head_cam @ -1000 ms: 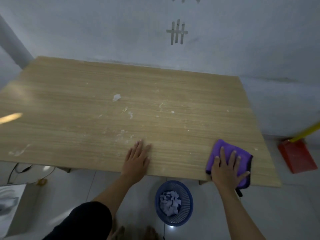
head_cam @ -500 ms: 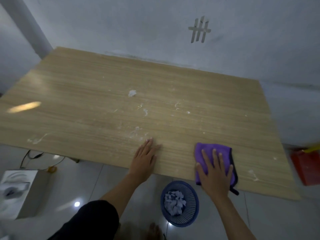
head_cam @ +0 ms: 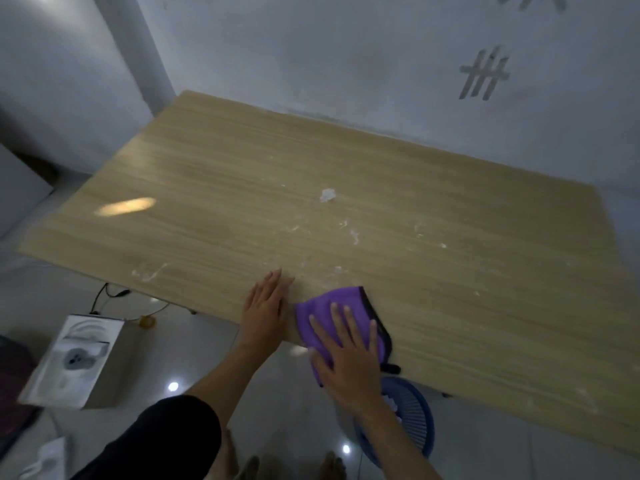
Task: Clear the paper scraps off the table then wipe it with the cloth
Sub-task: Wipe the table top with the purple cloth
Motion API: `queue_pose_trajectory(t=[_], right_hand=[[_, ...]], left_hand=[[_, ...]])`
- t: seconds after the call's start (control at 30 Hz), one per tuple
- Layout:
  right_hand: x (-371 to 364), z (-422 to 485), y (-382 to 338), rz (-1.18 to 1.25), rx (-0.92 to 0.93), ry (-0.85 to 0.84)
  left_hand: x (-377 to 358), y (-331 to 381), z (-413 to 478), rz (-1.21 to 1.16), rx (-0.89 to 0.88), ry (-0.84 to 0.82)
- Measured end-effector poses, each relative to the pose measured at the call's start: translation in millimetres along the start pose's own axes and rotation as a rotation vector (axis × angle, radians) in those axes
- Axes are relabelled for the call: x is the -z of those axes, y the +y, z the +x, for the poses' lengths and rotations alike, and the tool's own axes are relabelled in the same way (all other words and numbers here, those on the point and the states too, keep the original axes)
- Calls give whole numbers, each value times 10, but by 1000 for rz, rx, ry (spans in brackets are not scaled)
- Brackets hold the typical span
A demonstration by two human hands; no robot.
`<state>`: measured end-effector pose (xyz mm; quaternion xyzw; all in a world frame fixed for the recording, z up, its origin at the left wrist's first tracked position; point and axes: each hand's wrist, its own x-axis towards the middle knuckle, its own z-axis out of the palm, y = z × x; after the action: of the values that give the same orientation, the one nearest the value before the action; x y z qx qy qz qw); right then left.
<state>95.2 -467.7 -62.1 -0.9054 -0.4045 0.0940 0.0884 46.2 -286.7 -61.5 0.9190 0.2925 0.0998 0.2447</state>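
Observation:
A purple cloth (head_cam: 329, 306) lies flat on the wooden table (head_cam: 242, 188) at its near edge. My right hand (head_cam: 346, 355) presses on the cloth with straight, spread fingers. My left hand (head_cam: 265, 306) rests flat on the table just left of the cloth, fingers straight. A small white paper scrap (head_cam: 327, 195) lies near the table's middle. White smears and crumbs (head_cam: 353, 235) dot the wood beyond my hands, and another smear (head_cam: 149, 273) sits near the front left edge.
A blue basket (head_cam: 412, 424) holding paper scraps stands on the floor under the near edge, partly hidden by my right arm. A white box (head_cam: 74, 358) sits on the floor at left, with a cable (head_cam: 110, 296) behind it. A wall runs along the table's far side.
My right hand has slid the cloth leftward along the near edge, from the right corner to beside my left hand. My left hand stayed flat in place. The view shifted right.

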Motion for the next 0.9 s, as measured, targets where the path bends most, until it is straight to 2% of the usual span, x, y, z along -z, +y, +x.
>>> queue_pose_trajectory(t=[0.07, 0.17, 0.27, 0.33, 0.53, 0.63, 0.77, 0.9], right_hand=[[40, 24, 179, 5, -79, 10], [178, 330, 369, 37, -334, -32], [257, 727, 264, 19, -474, -66], [215, 947, 45, 10, -449, -58], [-135, 914, -1159, -7, -162, 47], [-257, 725, -1319, -38, -80, 33], [-197, 930, -1276, -30, -186, 55], [-132, 1512, -1565, -7, -321, -13]], left_hand=[[126, -212, 25, 8, 11, 13], [310, -505, 48, 8, 31, 25], [451, -765, 43, 1, 52, 51], [516, -911, 22, 4, 56, 62], [673, -1341, -10, 0, 79, 83], [787, -1575, 26, -6, 86, 98], [1008, -1890, 100, -22, 133, 132], [1197, -2196, 130, -34, 208, 156]])
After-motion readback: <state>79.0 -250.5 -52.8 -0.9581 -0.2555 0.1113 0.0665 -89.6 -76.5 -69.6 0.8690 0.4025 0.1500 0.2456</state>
